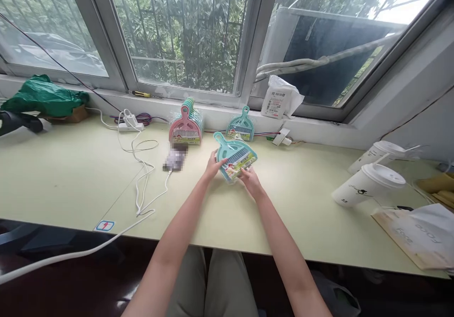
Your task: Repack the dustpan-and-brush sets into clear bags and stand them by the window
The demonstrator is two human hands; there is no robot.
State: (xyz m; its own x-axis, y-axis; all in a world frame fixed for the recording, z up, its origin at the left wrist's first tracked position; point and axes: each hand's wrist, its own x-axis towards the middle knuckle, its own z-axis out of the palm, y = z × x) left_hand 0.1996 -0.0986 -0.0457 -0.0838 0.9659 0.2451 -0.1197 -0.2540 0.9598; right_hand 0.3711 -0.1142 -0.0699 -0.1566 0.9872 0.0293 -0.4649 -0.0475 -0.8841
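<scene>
Nearest the camera are two bare forearms [170, 246], reaching over the front edge of the pale table [301, 198]. The item under inspection, a teal dustpan [227, 147] with a small brush [236, 156] nested in it, is at the middle of the table, tilted. Whether its lower edge touches the surface cannot be told.

Left hand [212, 166]: closed on the left side, thumb over the front. Right hand [250, 180]: gripping the lower edge beside the printed label [242, 164].

Handling, as judged: light; pan thin but fairly stiff, likely plastic; bristles softer. The glossy clear wrapping may slip or crinkle under the fingers. Breakage risk appears low, though hard pinching could crease the label. Sound holds: the two side rims, or the looped handle [219, 139]; the loose film is a poor one.

Adjacent: a pink-fronted stack [185, 128] and one teal set [242, 125], both upright near the window ledge.
</scene>
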